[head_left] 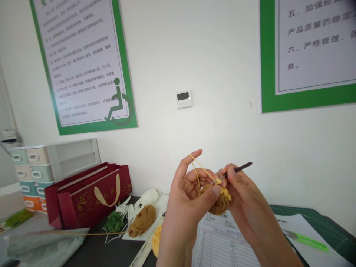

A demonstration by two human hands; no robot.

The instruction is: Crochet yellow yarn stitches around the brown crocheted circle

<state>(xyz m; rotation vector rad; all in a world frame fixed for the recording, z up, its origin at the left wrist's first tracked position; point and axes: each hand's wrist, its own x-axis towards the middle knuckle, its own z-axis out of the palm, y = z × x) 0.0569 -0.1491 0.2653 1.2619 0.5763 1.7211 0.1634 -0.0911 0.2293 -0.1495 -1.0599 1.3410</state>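
While left hand [189,196] pinches crochet circle [218,202], right hand [247,204] pinches hook [239,169]; red gift bag [94,196] stands left of grips, beside stacked plastic drawers [33,174], insides hidden.

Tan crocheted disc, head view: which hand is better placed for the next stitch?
Right hand, probably: it holds the slim dark crochet hook at the tan disc; the left hand pinches the disc, yellow yarn looped over its finger.
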